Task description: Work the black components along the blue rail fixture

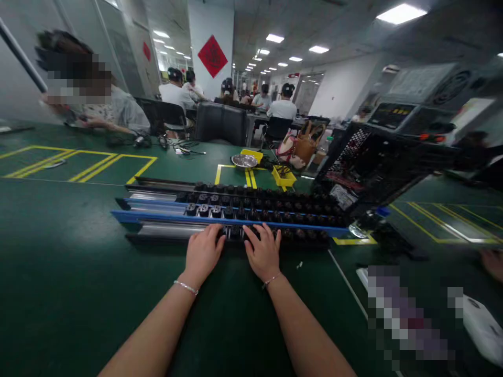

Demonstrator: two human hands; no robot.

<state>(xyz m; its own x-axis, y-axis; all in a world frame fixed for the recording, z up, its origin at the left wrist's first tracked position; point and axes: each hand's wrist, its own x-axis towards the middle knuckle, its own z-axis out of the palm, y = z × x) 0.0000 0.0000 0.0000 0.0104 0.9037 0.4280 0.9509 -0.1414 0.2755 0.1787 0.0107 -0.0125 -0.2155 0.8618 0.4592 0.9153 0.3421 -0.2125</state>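
Note:
Long metal channels (168,229) lie side by side across the green table, filled with rows of small black socket-like parts (216,211). Blue edging (135,216) runs along some of them. My left hand (202,252) rests palm down at the nearest channel, its thumb apart and its fingertips on the row. Just to the right, my right hand (264,254) lies on the same row with fingers spread. Both hands touch the parts near the middle of the channel. I see nothing held in either; what lies under the fingertips is hidden.
At the right stands a dark equipment rack (353,162). Behind the channels are yellow bins (283,177), a metal dish (244,161) and cables (184,148). A white phone-like object (481,327) lies front right. A person (118,107) sits across at the left.

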